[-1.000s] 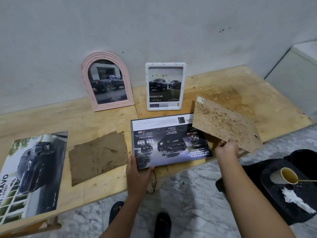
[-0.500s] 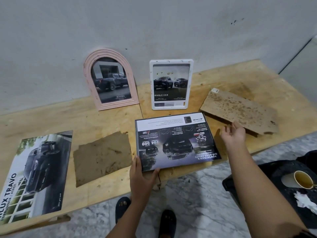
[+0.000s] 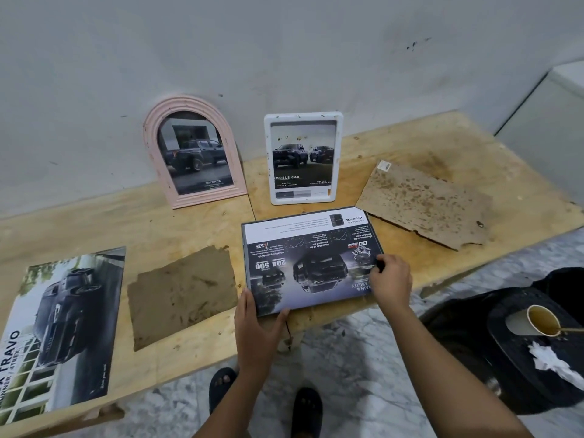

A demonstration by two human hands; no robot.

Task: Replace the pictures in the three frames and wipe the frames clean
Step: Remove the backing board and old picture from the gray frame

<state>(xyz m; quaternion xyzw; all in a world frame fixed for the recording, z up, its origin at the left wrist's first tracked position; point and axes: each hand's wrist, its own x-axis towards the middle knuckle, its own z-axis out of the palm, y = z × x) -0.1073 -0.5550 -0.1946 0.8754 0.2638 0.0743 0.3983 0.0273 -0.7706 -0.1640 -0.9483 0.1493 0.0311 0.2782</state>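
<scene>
Lying flat on the table (image 3: 94,222) just in front of the white frame (image 3: 303,200), the dark frame (image 3: 311,260) looks thin, stiff and light, its glossy picture probably slippery; opposite edges seem the safest hold. The left hand (image 3: 257,327) clasps its near corner, thumb on top; the right hand (image 3: 390,281) pinches its right edge. Its upside-down print reads "204 500"; the white frame's says "DOUBLE CAB".

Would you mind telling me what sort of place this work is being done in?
Probably a spare indoor room used as a makeshift work corner, not a fitted workshop: a rough plywood table stands against a bare, scuffed grey wall, on a marble-patterned tiled floor.
</scene>
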